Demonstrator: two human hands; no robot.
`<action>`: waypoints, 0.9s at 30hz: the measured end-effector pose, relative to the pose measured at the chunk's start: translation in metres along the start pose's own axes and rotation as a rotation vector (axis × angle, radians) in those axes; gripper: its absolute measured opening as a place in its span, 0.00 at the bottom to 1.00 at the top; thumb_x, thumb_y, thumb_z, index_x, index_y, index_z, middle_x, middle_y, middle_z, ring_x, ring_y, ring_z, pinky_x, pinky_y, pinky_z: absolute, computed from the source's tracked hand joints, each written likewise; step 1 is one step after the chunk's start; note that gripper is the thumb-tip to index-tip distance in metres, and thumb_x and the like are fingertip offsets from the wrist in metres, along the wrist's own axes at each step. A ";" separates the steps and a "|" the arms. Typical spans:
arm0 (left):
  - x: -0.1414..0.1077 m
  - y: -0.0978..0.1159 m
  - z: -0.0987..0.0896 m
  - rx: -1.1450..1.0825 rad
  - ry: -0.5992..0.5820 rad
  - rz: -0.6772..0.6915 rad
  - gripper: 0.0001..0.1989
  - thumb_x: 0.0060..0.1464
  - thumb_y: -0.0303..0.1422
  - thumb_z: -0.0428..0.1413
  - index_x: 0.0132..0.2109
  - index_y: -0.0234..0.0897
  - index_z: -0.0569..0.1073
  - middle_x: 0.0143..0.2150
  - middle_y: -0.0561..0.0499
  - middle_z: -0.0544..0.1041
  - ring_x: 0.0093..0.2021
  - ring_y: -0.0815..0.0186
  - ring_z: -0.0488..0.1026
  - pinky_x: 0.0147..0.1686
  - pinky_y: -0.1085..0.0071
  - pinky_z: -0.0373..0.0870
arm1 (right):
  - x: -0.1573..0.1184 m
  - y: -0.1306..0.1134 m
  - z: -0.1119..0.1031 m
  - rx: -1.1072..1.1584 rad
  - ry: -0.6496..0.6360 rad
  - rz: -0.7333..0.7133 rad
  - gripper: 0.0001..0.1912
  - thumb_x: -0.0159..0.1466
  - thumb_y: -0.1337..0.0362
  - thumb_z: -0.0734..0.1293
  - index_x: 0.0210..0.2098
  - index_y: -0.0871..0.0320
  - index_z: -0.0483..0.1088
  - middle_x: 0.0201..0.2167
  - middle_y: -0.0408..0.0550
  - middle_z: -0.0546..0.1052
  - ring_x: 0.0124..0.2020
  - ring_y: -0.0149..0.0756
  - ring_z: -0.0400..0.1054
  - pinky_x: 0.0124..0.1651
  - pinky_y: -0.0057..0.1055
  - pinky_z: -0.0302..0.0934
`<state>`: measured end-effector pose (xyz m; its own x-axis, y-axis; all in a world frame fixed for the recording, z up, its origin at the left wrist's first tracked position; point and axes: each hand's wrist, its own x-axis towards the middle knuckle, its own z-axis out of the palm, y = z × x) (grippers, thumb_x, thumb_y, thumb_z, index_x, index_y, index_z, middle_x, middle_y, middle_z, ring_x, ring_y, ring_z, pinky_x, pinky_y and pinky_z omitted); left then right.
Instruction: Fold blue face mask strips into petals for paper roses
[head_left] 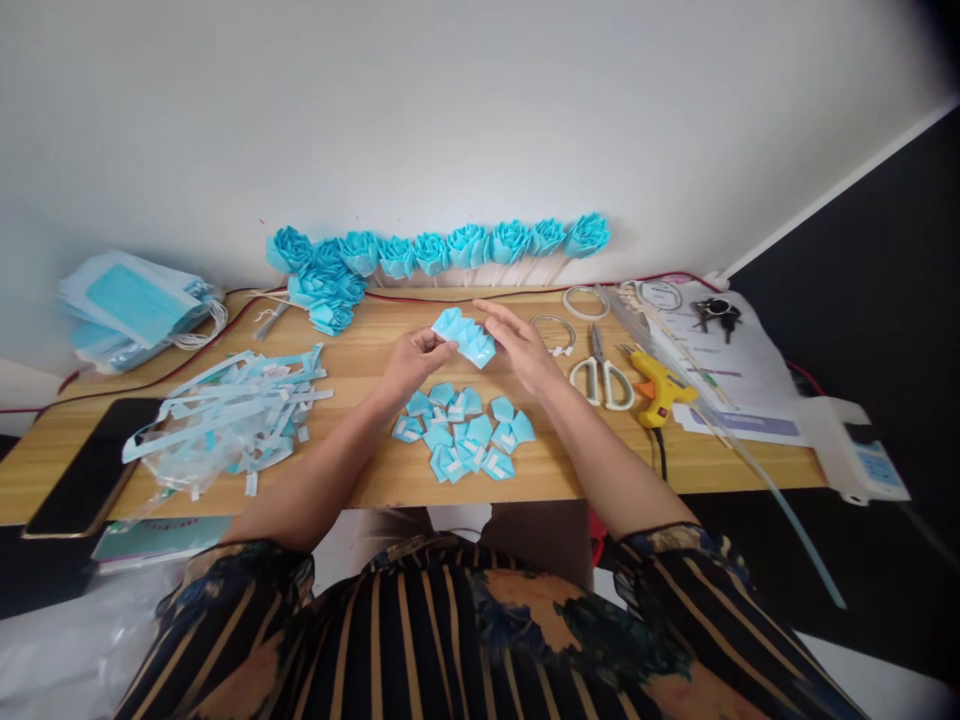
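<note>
My left hand (421, 357) pinches the left end of a strip of overlapping folded blue petals (464, 338), held above the wooden table. At the strip's other end, my right hand (517, 345) has its fingers stretched out close beside it; whether they touch it I cannot tell. Just below both hands lies a loose group of several folded blue petal pieces (457, 432), some with white patches on them. Behind the hands, a row of blue flowers (469, 245) on thin sticks leans against the wall, with more blue flowers (328, 285) bunched at its left end.
On the left are a pile of cut blue strips (244, 405), a phone (94, 465) and stacked face masks (139, 300). To the right lie scissors (602, 375), a yellow glue gun (658, 390), a wire coil (585, 302), keys (718, 313) and papers (739, 365). A red-black cable runs along the back.
</note>
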<state>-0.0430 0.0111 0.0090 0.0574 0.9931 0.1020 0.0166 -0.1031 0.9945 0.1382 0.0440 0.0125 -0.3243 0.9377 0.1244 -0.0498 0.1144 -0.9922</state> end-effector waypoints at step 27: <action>0.005 -0.005 -0.003 0.035 0.033 -0.085 0.18 0.41 0.41 0.65 0.23 0.35 0.67 0.17 0.57 0.64 0.19 0.75 0.57 0.21 0.74 0.51 | 0.002 0.005 0.000 0.043 -0.008 0.028 0.24 0.62 0.54 0.66 0.55 0.55 0.71 0.38 0.45 0.79 0.42 0.36 0.72 0.51 0.37 0.66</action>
<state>-0.0455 0.0165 0.0041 0.0210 0.9996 0.0188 0.0547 -0.0199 0.9983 0.1370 0.0460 0.0082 -0.3340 0.9376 0.0967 -0.0812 0.0736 -0.9940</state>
